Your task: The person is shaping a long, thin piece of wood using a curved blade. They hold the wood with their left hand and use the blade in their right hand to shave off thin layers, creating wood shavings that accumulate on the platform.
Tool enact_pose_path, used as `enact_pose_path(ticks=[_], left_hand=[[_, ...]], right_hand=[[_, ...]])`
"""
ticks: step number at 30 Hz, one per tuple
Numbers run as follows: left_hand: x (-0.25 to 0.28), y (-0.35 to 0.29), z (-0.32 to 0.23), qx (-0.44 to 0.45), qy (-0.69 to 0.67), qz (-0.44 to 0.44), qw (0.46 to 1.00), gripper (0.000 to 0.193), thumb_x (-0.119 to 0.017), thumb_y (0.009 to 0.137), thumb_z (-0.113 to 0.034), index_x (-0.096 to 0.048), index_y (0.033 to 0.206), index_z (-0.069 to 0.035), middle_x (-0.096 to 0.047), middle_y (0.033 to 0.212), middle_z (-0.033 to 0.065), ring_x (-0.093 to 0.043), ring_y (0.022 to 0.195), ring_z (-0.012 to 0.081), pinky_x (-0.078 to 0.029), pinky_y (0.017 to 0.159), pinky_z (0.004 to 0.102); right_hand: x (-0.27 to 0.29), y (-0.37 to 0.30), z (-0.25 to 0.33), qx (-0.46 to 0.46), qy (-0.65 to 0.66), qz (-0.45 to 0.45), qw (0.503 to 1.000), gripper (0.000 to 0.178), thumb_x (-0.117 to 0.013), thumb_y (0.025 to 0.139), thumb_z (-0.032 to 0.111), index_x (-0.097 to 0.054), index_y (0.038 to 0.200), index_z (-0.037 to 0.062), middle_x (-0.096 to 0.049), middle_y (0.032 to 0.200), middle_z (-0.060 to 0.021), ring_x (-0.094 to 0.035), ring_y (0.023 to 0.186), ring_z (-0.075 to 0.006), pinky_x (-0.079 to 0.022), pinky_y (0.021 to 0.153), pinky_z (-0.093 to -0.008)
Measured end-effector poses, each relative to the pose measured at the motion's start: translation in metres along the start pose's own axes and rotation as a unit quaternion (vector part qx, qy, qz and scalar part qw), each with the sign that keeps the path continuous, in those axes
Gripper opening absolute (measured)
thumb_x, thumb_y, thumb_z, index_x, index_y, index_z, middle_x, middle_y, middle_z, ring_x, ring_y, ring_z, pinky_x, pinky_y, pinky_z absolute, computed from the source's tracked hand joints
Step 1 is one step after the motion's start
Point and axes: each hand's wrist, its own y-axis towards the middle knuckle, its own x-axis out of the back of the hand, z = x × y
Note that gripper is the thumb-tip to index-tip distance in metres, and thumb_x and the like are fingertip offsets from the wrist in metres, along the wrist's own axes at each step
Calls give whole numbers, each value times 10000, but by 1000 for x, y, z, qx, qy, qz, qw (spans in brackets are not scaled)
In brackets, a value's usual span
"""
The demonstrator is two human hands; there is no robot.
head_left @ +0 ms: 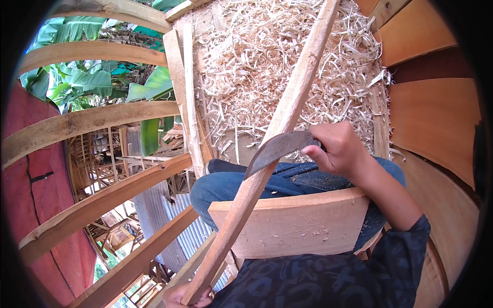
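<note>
A long squared wooden stick [287, 110] runs slantwise from the lower left up to the top, crossing over my lap. At its near end, my left hand [189, 296] is closed around the wood, partly cut off by the lower edge. My right hand [340, 149] grips a broad, curved knife [277, 150]; its handle is hidden in the fist. The dark blade lies across the stick at its middle, its tip pointing down to the left. Under the stick, a thick pale board [303, 226] rests on my lap against my body.
Curled wood shavings [287, 61] cover the floor ahead. Slatted wooden rails [97, 120] stand at the left, with banana leaves [77, 82] and corrugated metal sheets [179, 215] beyond. Thin upright strips [190, 92] lean beside the rails. Orange-brown wooden panels [431, 123] curve along the right.
</note>
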Motion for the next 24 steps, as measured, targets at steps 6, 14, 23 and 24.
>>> enact_pose_path(ticks=[6,14,23,24], left_hand=[[-13,4,2,25,-11,-30,999,604,-549,542,52,-337,1107,14,-355,732,10,-335,576,93,-252,514,251],[-33,9,15,48,-27,-92,994,681,-581,533,24,-339,1169,4,-386,808,15,-374,649,97,-283,549,235],[-27,7,44,46,-33,-70,996,766,-605,499,29,-333,1215,-1,-412,879,16,-398,677,94,-283,537,214],[-30,5,43,47,-49,-76,995,763,-617,511,22,-330,1217,-2,-412,874,13,-406,677,92,-295,529,209]], right_hand=[[12,-2,3,-108,7,3,994,428,-581,876,377,-567,636,23,-530,500,-158,-567,468,-321,-447,444,-383],[36,-8,22,-223,-1,13,975,457,-550,885,423,-640,703,14,-536,502,-178,-583,470,-323,-464,467,-399],[40,-18,36,-222,-19,32,974,514,-543,872,481,-653,678,18,-534,486,-182,-585,466,-325,-472,475,-399],[35,-23,49,-196,-15,46,979,517,-542,871,486,-651,671,22,-536,485,-175,-584,465,-324,-472,472,-395]])
